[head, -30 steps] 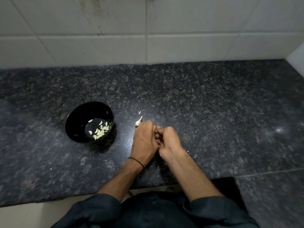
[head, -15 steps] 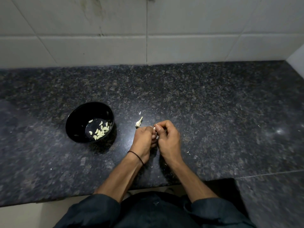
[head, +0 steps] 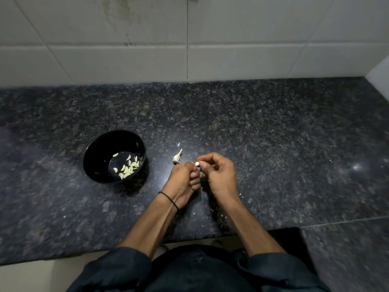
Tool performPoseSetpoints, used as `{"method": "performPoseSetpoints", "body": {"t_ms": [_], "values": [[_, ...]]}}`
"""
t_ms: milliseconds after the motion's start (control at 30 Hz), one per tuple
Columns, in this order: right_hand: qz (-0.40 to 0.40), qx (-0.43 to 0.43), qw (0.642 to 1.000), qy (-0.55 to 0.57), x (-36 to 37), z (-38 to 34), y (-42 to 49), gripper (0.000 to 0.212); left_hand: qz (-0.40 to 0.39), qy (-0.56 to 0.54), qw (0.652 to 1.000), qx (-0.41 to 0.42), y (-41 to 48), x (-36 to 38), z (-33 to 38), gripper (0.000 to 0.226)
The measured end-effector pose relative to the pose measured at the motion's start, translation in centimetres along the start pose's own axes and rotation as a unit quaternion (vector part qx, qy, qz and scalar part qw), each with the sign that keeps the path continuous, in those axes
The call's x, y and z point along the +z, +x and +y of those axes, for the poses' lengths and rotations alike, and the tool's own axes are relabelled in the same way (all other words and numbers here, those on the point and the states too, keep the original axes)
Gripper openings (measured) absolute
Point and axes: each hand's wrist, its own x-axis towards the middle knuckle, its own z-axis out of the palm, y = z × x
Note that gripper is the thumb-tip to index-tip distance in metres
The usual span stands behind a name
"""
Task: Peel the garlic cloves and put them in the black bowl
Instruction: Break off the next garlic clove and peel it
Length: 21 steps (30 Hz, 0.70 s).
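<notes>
A black bowl stands on the dark granite counter, left of my hands, with several peeled garlic cloves in its bottom. A small pale garlic clove shows between the fingertips of both hands. My right hand pinches it from the right with thumb and forefinger. My left hand, fingers curled, meets it from the left. A garlic stem remnant lies on the counter just beyond my left hand.
Bits of garlic skin are scattered on the counter around my wrists. A white tiled wall rises behind the counter, and a side wall closes it at the far right. The counter's front edge runs just below my forearms.
Both hands have lifted a little and turned. My right hand has opened outward, so the white clove between the fingertips now shows. Bowl and stem remnant have not moved.
</notes>
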Motion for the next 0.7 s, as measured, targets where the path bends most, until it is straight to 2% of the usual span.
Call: {"method": "performPoseSetpoints", "body": {"t_ms": [33,100,133,167,200,233,267,300,400,467,567,700], "values": [[-0.003,-0.015,1.000,-0.021,-0.1,-0.1,0.0,0.018,0.004,0.016,1.000,0.013,-0.2,-0.1,0.0,0.039],[-0.005,-0.045,0.996,-0.083,-0.3,-0.1,0.0,0.014,0.036,0.181,0.976,0.117,-0.5,-0.7,-0.1,0.039],[-0.003,-0.054,0.991,-0.121,-0.3,0.0,0.1,0.012,0.059,0.296,0.938,0.170,-0.6,-0.9,-0.1,0.035],[0.001,-0.056,0.986,-0.156,-0.4,0.0,0.2,0.011,0.078,0.408,0.883,0.220,-0.7,-1.0,-0.2,0.030],[0.003,-0.053,0.982,-0.181,-0.5,0.1,0.4,0.012,0.091,0.472,0.835,0.267,-0.9,-1.1,-0.1,0.025],[0.004,-0.048,0.980,-0.194,-0.6,0.2,0.6,0.013,0.095,0.488,0.811,0.307,-1.0,-1.2,-0.1,0.022],[0.005,-0.041,0.979,-0.199,-0.8,0.4,0.7,0.014,0.101,0.488,0.802,0.330,-0.8,-1.4,0.0,0.021],[0.006,-0.032,0.980,-0.196,-1.0,0.5,0.8,0.014,0.108,0.476,0.807,0.333,-0.6,-1.7,-0.2,0.021],[-0.001,0.014,0.992,-0.127,-1.1,1.0,0.5,0.014,0.102,0.396,0.872,0.269,0.1,-2.5,-0.8,0.017],[-0.007,0.051,0.997,-0.051,-0.8,1.1,0.3,0.014,0.080,0.353,0.903,0.231,0.3,-2.5,-1.4,0.009],[-0.012,0.082,0.996,0.025,-0.4,1.0,0.1,0.010,0.060,0.307,0.924,0.221,0.6,-2.3,-2.1,0.013],[-0.008,0.085,0.996,0.010,-0.2,1.0,0.1,0.010,0.045,0.246,0.940,0.232,0.8,-2.2,-2.3,0.009]]}}
